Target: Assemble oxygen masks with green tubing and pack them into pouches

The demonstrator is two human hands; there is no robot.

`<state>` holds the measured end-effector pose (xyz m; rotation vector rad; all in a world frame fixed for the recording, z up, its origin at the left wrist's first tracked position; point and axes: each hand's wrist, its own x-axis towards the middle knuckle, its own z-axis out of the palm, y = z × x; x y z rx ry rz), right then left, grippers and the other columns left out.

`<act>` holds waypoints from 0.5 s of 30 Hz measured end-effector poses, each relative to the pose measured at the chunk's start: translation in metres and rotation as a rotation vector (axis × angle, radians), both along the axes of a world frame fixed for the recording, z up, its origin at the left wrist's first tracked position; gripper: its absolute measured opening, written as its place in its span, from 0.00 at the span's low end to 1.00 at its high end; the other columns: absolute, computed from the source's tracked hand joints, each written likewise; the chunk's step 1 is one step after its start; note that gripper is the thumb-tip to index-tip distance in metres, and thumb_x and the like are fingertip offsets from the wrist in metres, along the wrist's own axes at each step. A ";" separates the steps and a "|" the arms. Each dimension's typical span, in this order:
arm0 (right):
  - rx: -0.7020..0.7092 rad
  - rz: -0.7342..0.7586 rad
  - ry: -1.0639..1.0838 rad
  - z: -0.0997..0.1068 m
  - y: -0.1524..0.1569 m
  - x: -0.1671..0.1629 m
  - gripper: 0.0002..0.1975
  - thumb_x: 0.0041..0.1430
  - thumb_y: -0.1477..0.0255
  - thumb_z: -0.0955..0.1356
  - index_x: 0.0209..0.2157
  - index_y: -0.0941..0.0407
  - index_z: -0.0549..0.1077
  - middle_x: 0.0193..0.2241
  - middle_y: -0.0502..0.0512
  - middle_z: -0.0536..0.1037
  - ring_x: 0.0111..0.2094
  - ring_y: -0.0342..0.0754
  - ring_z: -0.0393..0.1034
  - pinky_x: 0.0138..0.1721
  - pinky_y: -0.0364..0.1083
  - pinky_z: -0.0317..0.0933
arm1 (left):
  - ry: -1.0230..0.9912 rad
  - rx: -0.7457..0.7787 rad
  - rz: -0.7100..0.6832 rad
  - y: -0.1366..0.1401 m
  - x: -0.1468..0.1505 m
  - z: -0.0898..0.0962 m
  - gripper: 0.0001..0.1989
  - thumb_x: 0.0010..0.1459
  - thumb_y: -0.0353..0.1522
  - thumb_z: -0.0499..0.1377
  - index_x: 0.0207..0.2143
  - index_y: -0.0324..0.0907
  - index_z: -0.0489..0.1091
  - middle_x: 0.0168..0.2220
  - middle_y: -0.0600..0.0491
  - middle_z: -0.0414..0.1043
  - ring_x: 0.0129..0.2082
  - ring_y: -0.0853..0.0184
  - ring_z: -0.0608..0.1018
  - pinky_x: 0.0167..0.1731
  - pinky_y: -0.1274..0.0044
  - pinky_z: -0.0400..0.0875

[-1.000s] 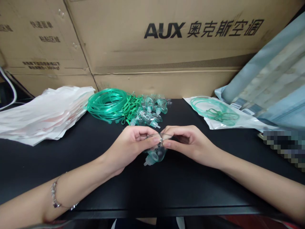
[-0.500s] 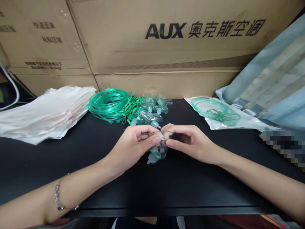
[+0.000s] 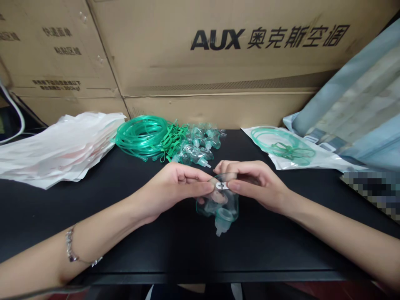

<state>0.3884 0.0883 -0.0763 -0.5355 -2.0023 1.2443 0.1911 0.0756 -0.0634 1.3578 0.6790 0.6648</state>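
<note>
Between my hands hangs a clear green oxygen mask, its connector pointing down toward the front of the black table. My left hand pinches the mask's upper left edge, with thumb in front and fingers behind the clear plastic. My right hand grips the upper right, its thumb against a small white metal nose strip that has a dark cross-shaped mark at its centre. Just beyond my hands lie several more clear masks in a pile.
Coiled green tubing and a tangle of green elastic straps lie at the back. White bags are stacked on the left. A bagged mask set lies on the right beside a light blue curtain. A cardboard box stands behind.
The mask has swung lower and shows more of its front. Its connector has moved right and toward me. My hands are slightly farther apart, and the white strip now shows between the thumbs.
</note>
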 end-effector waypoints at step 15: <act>0.128 -0.075 -0.106 0.007 -0.010 -0.006 0.16 0.57 0.64 0.63 0.20 0.58 0.64 0.21 0.51 0.64 0.28 0.43 0.58 0.33 0.45 0.54 | 0.066 -0.007 0.065 -0.002 0.002 0.002 0.06 0.51 0.30 0.59 0.26 0.37 0.75 0.27 0.50 0.77 0.26 0.70 0.77 0.29 0.81 0.70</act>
